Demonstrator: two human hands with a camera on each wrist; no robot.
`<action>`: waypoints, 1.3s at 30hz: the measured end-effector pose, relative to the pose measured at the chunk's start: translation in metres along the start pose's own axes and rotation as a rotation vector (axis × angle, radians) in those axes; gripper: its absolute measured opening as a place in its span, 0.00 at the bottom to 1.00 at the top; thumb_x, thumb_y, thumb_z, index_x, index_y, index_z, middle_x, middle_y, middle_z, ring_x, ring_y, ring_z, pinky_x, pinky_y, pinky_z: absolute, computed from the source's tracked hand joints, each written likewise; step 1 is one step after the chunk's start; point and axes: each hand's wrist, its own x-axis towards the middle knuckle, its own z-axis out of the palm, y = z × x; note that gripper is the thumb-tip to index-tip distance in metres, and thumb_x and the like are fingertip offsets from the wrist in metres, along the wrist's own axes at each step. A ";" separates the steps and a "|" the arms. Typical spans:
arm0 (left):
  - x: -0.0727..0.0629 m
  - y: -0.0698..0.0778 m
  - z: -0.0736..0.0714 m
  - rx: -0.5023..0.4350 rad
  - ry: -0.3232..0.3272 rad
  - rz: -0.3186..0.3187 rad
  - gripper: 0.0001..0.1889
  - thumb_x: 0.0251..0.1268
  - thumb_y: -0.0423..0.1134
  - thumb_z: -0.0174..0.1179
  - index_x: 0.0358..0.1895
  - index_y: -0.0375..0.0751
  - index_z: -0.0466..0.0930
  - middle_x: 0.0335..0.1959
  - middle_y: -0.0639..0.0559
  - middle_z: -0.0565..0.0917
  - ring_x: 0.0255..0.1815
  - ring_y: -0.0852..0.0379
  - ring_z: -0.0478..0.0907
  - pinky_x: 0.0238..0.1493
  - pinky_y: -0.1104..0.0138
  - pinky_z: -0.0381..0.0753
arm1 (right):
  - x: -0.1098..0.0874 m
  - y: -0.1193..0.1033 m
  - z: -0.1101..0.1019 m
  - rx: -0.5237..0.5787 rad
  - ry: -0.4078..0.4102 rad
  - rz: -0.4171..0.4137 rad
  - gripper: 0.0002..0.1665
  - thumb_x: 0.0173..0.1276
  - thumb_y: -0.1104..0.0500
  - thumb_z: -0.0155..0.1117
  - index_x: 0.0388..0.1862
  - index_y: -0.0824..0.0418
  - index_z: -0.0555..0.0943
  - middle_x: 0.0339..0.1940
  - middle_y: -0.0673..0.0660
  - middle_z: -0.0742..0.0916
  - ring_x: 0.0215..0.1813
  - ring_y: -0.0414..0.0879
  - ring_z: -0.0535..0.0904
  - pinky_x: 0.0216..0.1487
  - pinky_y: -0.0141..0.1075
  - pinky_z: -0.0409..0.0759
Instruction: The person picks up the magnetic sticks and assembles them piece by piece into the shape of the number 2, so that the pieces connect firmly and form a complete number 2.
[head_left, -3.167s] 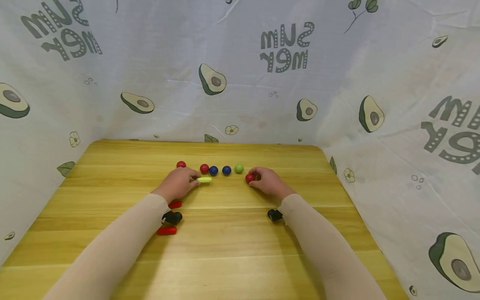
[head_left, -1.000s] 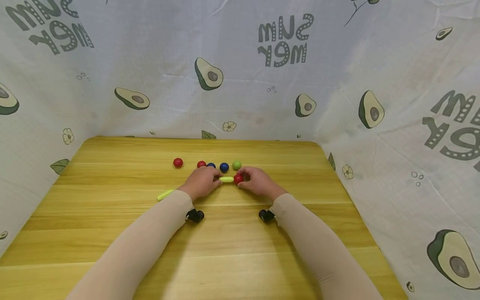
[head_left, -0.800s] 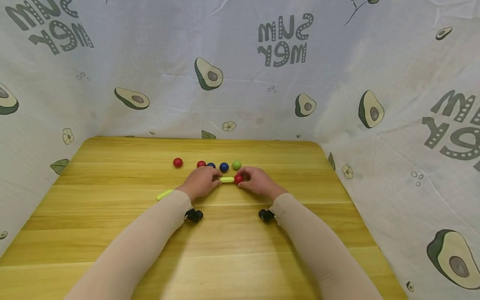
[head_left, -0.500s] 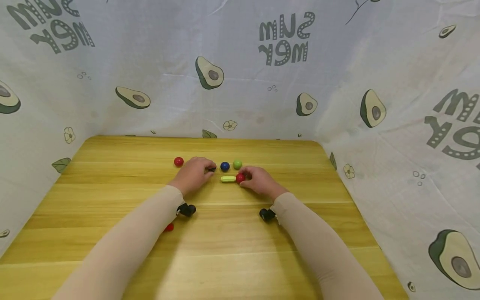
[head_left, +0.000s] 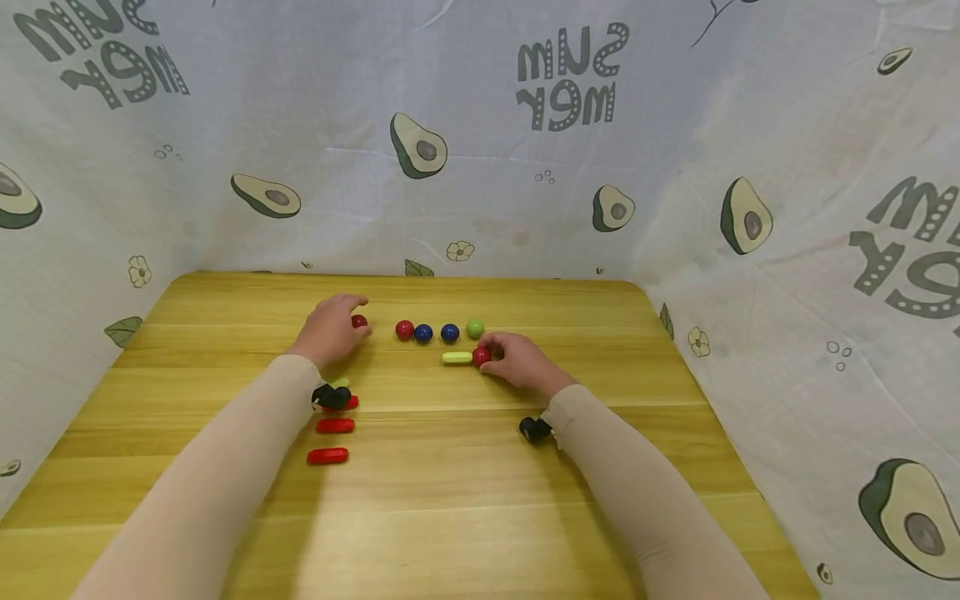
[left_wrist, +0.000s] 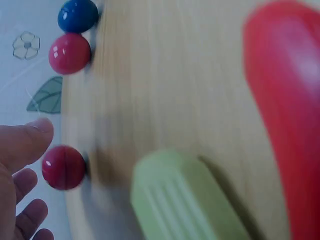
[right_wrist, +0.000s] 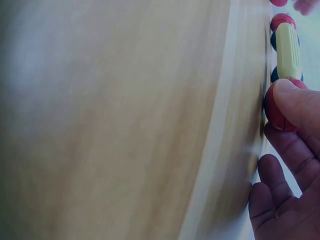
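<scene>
My right hand (head_left: 525, 362) pinches a red ball (head_left: 481, 357) between thumb and fingers, low over the table. A ribbed yellow-green stick (head_left: 457, 357) sticks out leftward from that ball, end against it; in the right wrist view the stick (right_wrist: 288, 50) meets the ball (right_wrist: 275, 107) under my thumb. Farther left, my left hand (head_left: 327, 333) is spread around another red ball (head_left: 359, 321). The left wrist view has its thumb and fingers beside this ball (left_wrist: 63, 167), apparently not gripping it.
Between the hands, farther back, lie a red ball (head_left: 404, 330), two blue balls (head_left: 450, 333) and a green ball (head_left: 475, 328). Several red sticks (head_left: 327, 456) and a yellow-green stick (head_left: 341, 383) lie by the left forearm. A printed cloth (head_left: 480, 208) stands behind the table.
My left hand brought the yellow-green stick rightward to the red ball in my right hand, let go, then moved left to the far-left red ball. The right hand moved slightly left earlier.
</scene>
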 end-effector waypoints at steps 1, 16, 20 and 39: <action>0.000 -0.002 0.000 0.005 -0.013 -0.015 0.31 0.75 0.43 0.65 0.76 0.37 0.70 0.78 0.34 0.69 0.79 0.29 0.63 0.80 0.39 0.60 | 0.000 0.000 0.000 0.001 0.000 0.001 0.16 0.73 0.58 0.73 0.57 0.54 0.82 0.53 0.55 0.86 0.54 0.51 0.79 0.64 0.48 0.78; 0.000 -0.019 0.004 -0.012 -0.069 -0.072 0.30 0.79 0.42 0.61 0.77 0.35 0.68 0.76 0.31 0.71 0.76 0.29 0.67 0.78 0.39 0.64 | 0.000 0.000 -0.001 0.042 -0.017 -0.001 0.17 0.73 0.58 0.72 0.58 0.56 0.83 0.56 0.55 0.87 0.57 0.50 0.80 0.67 0.47 0.78; 0.000 -0.019 0.004 -0.012 -0.077 -0.078 0.29 0.79 0.43 0.61 0.77 0.36 0.69 0.74 0.32 0.74 0.75 0.30 0.70 0.77 0.39 0.67 | -0.001 0.000 -0.001 0.044 -0.018 -0.002 0.17 0.73 0.58 0.72 0.58 0.55 0.83 0.56 0.55 0.87 0.57 0.50 0.80 0.67 0.48 0.78; 0.003 -0.023 0.006 -0.002 -0.084 -0.072 0.26 0.80 0.42 0.60 0.74 0.36 0.72 0.69 0.32 0.79 0.69 0.31 0.75 0.74 0.39 0.70 | 0.000 0.001 -0.001 0.039 -0.003 0.009 0.19 0.72 0.59 0.73 0.59 0.55 0.83 0.56 0.55 0.87 0.58 0.50 0.80 0.68 0.48 0.78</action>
